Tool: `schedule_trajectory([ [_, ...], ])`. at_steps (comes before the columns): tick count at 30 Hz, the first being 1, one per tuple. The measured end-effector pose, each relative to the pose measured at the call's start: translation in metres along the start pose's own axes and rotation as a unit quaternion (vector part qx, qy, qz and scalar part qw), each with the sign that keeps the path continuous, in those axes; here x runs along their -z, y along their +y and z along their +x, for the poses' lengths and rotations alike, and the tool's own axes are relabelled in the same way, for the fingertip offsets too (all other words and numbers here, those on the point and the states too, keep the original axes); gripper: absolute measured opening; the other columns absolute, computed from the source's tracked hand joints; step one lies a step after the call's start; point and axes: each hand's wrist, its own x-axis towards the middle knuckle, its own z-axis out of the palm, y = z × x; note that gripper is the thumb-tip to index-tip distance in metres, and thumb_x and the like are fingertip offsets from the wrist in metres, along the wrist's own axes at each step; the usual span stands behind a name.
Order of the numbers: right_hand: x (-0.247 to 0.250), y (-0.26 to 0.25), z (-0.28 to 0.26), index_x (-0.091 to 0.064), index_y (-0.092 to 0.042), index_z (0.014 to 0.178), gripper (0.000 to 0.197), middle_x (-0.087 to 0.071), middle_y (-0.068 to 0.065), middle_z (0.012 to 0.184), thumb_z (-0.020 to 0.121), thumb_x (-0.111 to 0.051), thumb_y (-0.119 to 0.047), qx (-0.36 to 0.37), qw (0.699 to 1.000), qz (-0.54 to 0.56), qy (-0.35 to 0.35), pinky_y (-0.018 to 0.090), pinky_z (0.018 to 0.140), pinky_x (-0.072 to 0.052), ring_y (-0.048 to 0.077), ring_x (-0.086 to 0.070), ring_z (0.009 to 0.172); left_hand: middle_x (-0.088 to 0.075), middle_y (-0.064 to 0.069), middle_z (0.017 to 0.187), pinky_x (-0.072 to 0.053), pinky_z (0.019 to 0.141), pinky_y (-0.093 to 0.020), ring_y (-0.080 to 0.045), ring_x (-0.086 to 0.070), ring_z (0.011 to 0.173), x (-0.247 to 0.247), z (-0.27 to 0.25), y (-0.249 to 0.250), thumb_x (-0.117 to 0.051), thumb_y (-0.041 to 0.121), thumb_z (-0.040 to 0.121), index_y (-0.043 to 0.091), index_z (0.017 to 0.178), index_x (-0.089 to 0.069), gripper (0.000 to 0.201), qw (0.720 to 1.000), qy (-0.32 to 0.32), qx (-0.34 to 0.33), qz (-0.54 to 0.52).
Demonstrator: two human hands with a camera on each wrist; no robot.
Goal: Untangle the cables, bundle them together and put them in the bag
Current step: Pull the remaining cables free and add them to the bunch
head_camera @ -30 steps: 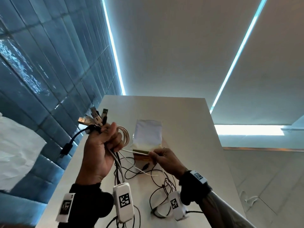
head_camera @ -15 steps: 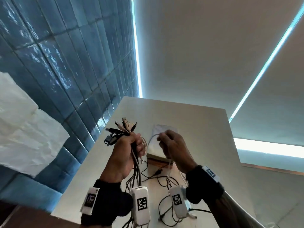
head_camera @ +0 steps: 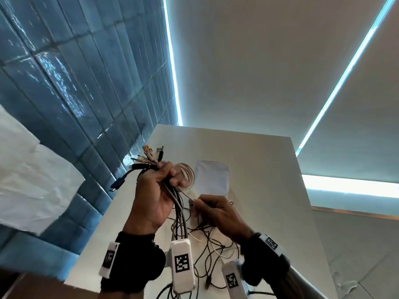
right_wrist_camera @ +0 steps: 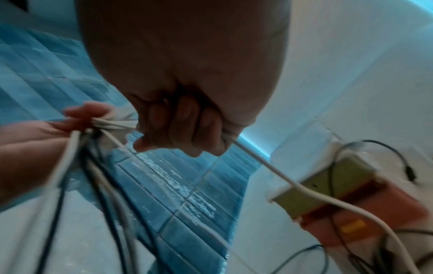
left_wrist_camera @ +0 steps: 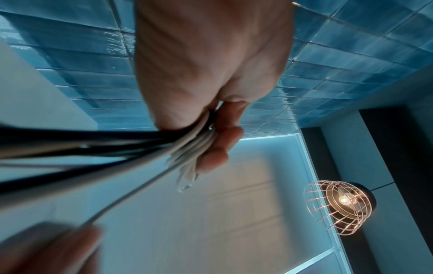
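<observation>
My left hand is raised above the table and grips a bundle of black and white cables, their plugs fanning out above the fist. White loops of cable wrap round its fingers. My right hand sits just below and to the right and pinches a white cable that runs from the loops down to the table. The bag, pale and flat, lies on the table behind the hands. In the left wrist view the cables pass under the curled fingers.
Loose black and white cable ends trail over the white table below the hands. A blue tiled wall runs along the table's left edge. In the right wrist view a yellow and orange box lies on the table under cables.
The right hand dropped from beside the left fist to below it, drawing the white cable down. Loops of white cable now show round the left fingers. The head view shifted.
</observation>
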Motion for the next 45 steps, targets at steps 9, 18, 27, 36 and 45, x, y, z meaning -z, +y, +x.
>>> schedule_trajectory([
  [9, 0.020, 0.056, 0.015, -0.059, -0.024, 0.066, 0.036, -0.050, -0.013, 0.058, 0.098, -0.051, -0.012, -0.029, 0.993, -0.095, 0.057, 0.016, 0.057, -0.036, -0.001, -0.042, 0.054, -0.039, 0.004, 0.060, -0.031, 0.048, -0.022, -0.007, -0.031, 0.045, -0.010, -0.006, 0.002, -0.046, 0.004, 0.076, 0.022, 0.072, -0.038, 0.020, 0.996, -0.016, -0.059, 0.062],
  [18, 0.034, 0.098, 0.017, -0.059, -0.022, 0.058, 0.035, -0.055, -0.012, 0.053, 0.092, -0.056, -0.012, -0.123, 0.958, -0.226, 0.127, 0.028, 0.059, -0.041, 0.001, -0.048, 0.054, -0.041, 0.003, 0.059, -0.031, 0.047, -0.022, -0.008, -0.032, 0.045, -0.012, -0.010, 0.011, -0.033, -0.003, 0.095, 0.022, 0.071, -0.038, 0.035, 0.992, 0.021, -0.078, 0.093],
  [27, 0.032, -0.060, 0.026, -0.065, -0.008, 0.083, 0.017, -0.044, -0.005, 0.052, 0.096, -0.056, -0.015, 0.053, 0.985, 0.051, 0.153, 0.018, 0.041, -0.025, 0.010, -0.031, 0.044, -0.049, -0.003, 0.061, -0.038, 0.057, -0.028, -0.014, -0.049, 0.050, -0.015, -0.006, 0.002, -0.041, 0.001, 0.098, 0.020, 0.069, -0.041, 0.035, 0.987, 0.081, -0.043, 0.134],
  [36, 0.019, -0.065, 0.003, -0.060, 0.004, 0.080, 0.025, -0.033, 0.003, 0.054, 0.098, -0.049, -0.010, 0.073, 0.993, 0.071, -0.063, 0.014, 0.043, -0.028, 0.008, -0.028, 0.044, -0.052, -0.004, 0.062, -0.048, 0.067, -0.030, -0.017, -0.055, 0.062, -0.029, -0.015, 0.006, -0.056, 0.013, 0.083, 0.015, 0.061, -0.053, 0.022, 0.996, -0.034, -0.029, 0.081],
  [45, 0.044, 0.039, 0.017, -0.058, -0.015, 0.069, 0.030, -0.045, -0.013, 0.054, 0.098, -0.051, -0.011, -0.005, 0.994, -0.091, 0.061, 0.016, 0.053, -0.031, 0.000, -0.036, 0.052, -0.045, 0.002, 0.064, -0.033, 0.052, -0.023, -0.009, -0.037, 0.048, -0.025, -0.016, 0.015, -0.051, 0.009, 0.079, 0.023, 0.072, -0.038, 0.020, 0.995, -0.049, -0.082, 0.019],
])
